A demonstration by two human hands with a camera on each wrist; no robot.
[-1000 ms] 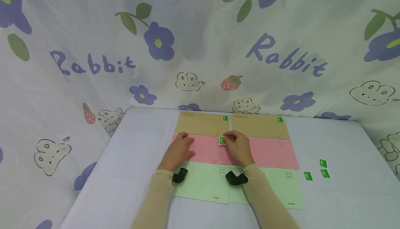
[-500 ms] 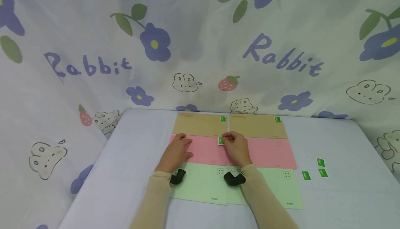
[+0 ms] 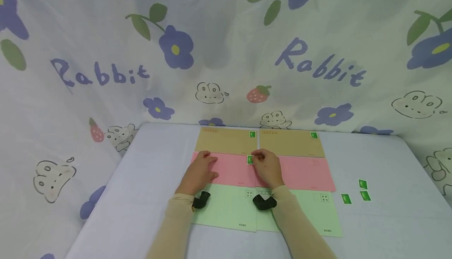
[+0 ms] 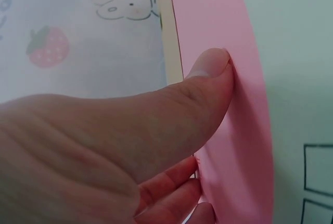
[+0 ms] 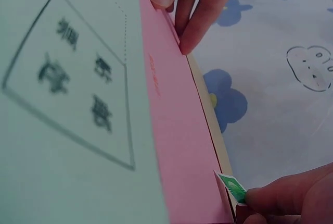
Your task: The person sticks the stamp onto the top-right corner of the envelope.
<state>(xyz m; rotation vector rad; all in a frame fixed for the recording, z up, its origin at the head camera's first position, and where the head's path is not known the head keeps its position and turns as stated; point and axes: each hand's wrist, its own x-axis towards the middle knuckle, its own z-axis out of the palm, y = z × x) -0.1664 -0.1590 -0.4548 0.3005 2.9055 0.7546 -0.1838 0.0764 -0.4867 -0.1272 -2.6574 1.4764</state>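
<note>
My right hand [image 3: 268, 167] pinches a green stamp with a white border [image 5: 234, 187] by its edge. The stamp is at the top right corner of the left pink envelope [image 3: 231, 170]; in the right wrist view it tilts, with one corner at the paper. On the left part of that same envelope rests my left hand [image 3: 198, 174], its fingers spread and the thumb [image 4: 210, 65] touching the pink paper. To the right lies another pink envelope [image 3: 305, 172], partly under my right hand, with a faint printed square at its upper right.
Behind are two brown envelopes [image 3: 226, 141], each bearing a green stamp [image 3: 314, 135] at its top right corner. Two light green envelopes [image 3: 226, 210] lie in front, partly under my forearms. Three loose stamps [image 3: 346, 199] lie on the white table to the right.
The head view has shifted slightly. Both hands stay nearly still over the left pink envelope, and the stamp remains pinched at its top right corner.
</note>
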